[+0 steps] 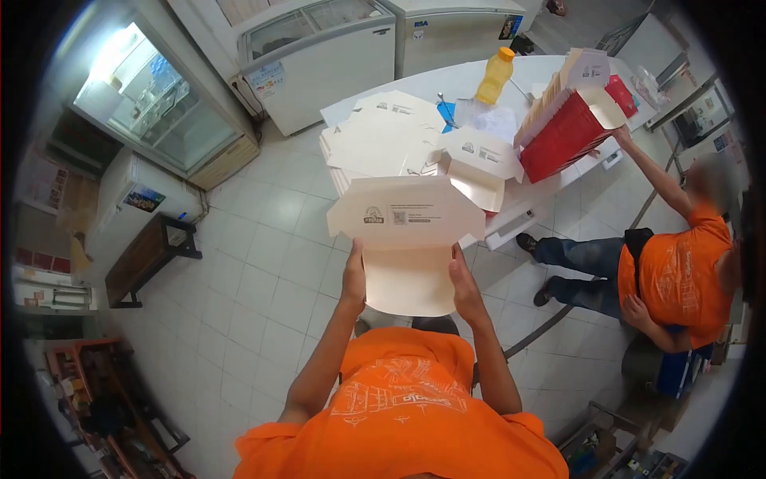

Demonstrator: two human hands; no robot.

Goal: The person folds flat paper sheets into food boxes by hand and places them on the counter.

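A cardboard food box (411,275) is held up in front of my chest, its cream inside facing me. Its raised lid carries a printed logo and a square code. My left hand (354,275) grips the left side and my right hand (465,283) the right side; the outer fingers are partly hidden behind it. Just beyond, a similar open box (475,185) stands on the white table (351,100). To its left lies a stack of flat box blanks (379,140).
A stack of red boxes (558,140) stands at the table's right, touched by a co-worker's hand (621,136). A yellow bottle (495,76) is at the back. Chest freezers (327,72) line the far wall; a wooden bench (144,259) is at left.
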